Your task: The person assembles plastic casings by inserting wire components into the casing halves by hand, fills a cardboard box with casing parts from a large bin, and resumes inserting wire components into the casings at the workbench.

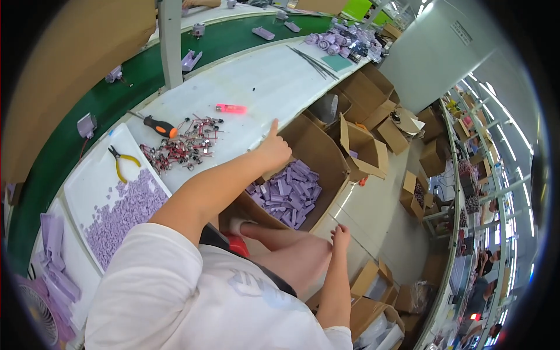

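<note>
My left hand [274, 150] is at the front edge of the white table [262, 81], holding nothing. Its index finger is stretched out along the edge, and the other fingers are bent. Just below it stands a cardboard box [329, 201] of purple plastic pieces [289, 192]. Beside my knee [315, 254], my right hand [340, 238] is loosely curled, with nothing visible in it. On the table, left of my left hand, lie a pink lighter [231, 108], a pile of small parts with red wires [184, 146] and an orange-and-black screwdriver [160, 126].
A white tray [76, 189] holds small purple pieces and yellow-handled pliers [122, 163]. Behind the table runs a green conveyor belt [140, 70]. Long purple housings [55, 256] and a fan [38, 309] are at left. Open cartons [361, 149] crowd the right side.
</note>
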`<action>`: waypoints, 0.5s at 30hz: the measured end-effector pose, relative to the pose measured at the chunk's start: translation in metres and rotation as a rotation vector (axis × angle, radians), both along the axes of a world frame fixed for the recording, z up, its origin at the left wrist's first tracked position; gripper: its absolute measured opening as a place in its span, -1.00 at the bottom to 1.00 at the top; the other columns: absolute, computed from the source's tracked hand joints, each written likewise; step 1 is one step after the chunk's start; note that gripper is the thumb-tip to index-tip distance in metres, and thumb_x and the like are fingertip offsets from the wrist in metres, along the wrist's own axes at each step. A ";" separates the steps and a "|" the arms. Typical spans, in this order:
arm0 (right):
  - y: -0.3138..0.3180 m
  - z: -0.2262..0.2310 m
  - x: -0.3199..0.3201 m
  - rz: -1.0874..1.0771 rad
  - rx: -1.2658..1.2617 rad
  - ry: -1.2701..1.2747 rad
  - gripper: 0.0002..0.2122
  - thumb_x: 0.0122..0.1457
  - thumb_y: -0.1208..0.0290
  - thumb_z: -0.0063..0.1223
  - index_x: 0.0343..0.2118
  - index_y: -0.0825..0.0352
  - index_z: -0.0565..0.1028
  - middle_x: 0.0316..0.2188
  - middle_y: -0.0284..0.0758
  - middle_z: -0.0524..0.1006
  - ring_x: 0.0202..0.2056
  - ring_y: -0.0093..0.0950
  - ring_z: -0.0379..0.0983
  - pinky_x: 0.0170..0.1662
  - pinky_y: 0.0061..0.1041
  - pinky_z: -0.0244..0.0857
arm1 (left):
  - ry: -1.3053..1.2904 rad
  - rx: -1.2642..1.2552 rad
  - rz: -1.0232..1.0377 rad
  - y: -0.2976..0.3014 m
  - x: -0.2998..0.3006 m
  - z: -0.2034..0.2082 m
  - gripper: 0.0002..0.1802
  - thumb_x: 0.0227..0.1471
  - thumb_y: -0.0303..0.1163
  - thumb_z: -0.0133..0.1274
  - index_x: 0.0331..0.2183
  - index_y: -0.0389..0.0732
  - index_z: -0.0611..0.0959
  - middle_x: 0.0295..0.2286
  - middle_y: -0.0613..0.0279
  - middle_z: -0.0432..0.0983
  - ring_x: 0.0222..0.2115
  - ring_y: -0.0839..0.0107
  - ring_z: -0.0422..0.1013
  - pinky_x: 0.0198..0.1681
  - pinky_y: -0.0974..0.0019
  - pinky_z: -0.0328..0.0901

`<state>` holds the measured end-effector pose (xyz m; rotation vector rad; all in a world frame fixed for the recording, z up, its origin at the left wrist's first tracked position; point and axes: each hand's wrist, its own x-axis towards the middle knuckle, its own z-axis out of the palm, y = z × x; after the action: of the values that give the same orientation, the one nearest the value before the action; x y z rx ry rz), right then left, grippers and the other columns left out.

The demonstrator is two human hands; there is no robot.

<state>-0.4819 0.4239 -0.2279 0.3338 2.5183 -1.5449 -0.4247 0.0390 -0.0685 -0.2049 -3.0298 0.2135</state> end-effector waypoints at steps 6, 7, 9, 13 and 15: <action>-0.089 0.001 0.036 0.547 0.339 0.161 -0.76 0.05 0.37 -0.05 -0.28 0.41 0.48 -0.40 -0.15 0.51 -0.38 -0.31 0.48 -0.34 -0.43 0.33 | -0.004 0.056 0.094 0.026 -0.008 -0.007 -0.84 -0.15 -0.39 -0.06 -0.49 -0.15 0.62 -0.54 0.23 0.49 -0.32 0.26 0.40 0.11 -0.37 -0.39; -0.094 -0.020 0.046 0.611 0.437 0.206 -0.75 0.03 0.35 -0.03 -0.30 0.42 0.48 -0.41 -0.09 0.51 -0.35 -0.22 0.47 -0.29 -0.37 0.34 | 0.012 0.072 0.108 0.037 -0.011 -0.012 -0.82 -0.14 -0.38 -0.06 -0.48 -0.14 0.65 -0.53 0.23 0.51 -0.30 0.25 0.41 0.11 -0.37 -0.39; -0.115 -0.049 0.080 0.698 0.582 0.375 -0.70 -0.02 0.30 0.01 -0.31 0.44 0.48 -0.39 0.00 0.49 -0.30 -0.09 0.43 -0.20 -0.25 0.30 | 0.074 0.289 0.129 0.049 -0.014 -0.053 -0.79 -0.16 -0.38 -0.06 -0.45 -0.16 0.64 -0.50 0.18 0.52 -0.24 0.23 0.39 0.11 -0.36 -0.43; -0.094 -0.121 0.146 0.850 0.574 -0.011 -0.58 -0.03 0.11 0.00 -0.18 0.31 0.47 -0.18 -0.09 0.47 -0.08 -0.16 0.35 -0.05 -0.24 0.23 | -0.360 0.481 0.194 0.094 -0.002 -0.109 -0.74 -0.16 -0.28 -0.06 -0.41 -0.18 0.62 -0.40 0.10 0.51 -0.20 0.15 0.38 0.07 -0.33 -0.22; -0.101 -0.113 0.157 1.362 0.782 -0.289 -0.60 -0.02 0.12 -0.01 -0.17 0.29 0.47 -0.16 -0.07 0.45 -0.08 -0.13 0.34 -0.04 -0.28 0.23 | -0.454 0.557 0.173 0.088 0.026 -0.166 -0.74 -0.14 -0.28 -0.06 -0.40 -0.18 0.62 -0.37 0.08 0.51 -0.20 0.14 0.38 0.02 -0.25 -0.05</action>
<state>-0.3248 0.3232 -0.3409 -0.8449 2.0523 0.0018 -0.3992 0.1265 -0.2343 0.0678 -3.3837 -0.7595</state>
